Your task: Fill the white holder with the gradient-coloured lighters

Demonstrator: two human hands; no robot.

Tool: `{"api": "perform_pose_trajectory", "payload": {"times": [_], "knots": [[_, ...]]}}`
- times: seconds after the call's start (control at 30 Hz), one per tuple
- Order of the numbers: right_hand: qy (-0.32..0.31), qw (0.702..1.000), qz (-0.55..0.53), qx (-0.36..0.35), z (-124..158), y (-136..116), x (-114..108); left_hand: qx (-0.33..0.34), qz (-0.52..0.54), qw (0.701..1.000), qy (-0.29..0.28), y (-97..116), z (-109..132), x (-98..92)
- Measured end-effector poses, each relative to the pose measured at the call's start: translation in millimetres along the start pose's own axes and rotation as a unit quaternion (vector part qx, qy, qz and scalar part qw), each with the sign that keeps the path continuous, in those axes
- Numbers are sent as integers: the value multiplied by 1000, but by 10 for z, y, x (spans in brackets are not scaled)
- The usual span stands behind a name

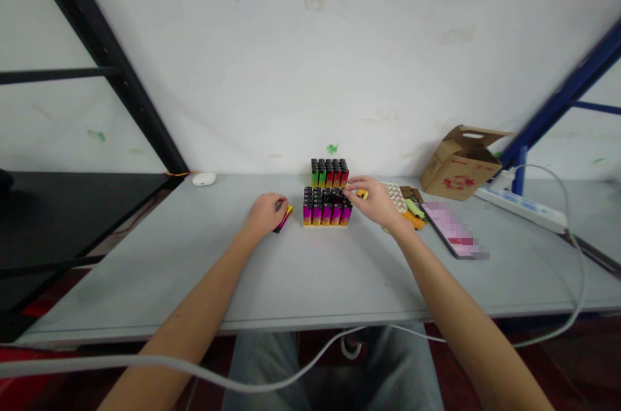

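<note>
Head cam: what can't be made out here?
Head view, left hand: fingers hide most of the pink-and-yellow lighter.
Head view, right hand: fingers hide most of the yellow lighter.
Head view, phone: screen pixelated, unreadable.
Head view, lighter block: labels too small to read.

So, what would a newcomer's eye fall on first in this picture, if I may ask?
The two blocks of bright upright lighters stand out first, mid-table against the pale wall. Beside them, the left hand rests on a pink and yellow lighter, and the right hand holds a yellow lighter at the front block's edge. Further right sits a brown cardboard box.
</note>
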State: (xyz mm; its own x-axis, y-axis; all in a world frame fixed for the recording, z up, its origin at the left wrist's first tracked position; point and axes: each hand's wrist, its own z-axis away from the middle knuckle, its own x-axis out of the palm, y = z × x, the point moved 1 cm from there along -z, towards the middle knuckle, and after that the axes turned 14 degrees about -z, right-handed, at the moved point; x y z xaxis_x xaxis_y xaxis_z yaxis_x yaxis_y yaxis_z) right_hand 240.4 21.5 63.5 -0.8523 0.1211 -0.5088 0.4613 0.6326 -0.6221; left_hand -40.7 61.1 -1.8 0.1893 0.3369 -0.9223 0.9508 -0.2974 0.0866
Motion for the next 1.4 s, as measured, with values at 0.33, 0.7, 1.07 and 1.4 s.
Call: {"api": "perform_pose_trajectory", "payload": {"times": [0.33,0.7,1.07,1.4], "knots": [[-35,999,3,-7,-126,-45,142,-1,9,1000,0,-12,1,19],[-98,993,12,-67,-146,-109,266,0,8,1000,1,-9,-15,24],[172,984,-38,19,174,241,-46,-55,-61,987,-137,38,160,-322],[233,972,-33,26,315,193,31,-65,9,997,-40,32,148,-418]]}}
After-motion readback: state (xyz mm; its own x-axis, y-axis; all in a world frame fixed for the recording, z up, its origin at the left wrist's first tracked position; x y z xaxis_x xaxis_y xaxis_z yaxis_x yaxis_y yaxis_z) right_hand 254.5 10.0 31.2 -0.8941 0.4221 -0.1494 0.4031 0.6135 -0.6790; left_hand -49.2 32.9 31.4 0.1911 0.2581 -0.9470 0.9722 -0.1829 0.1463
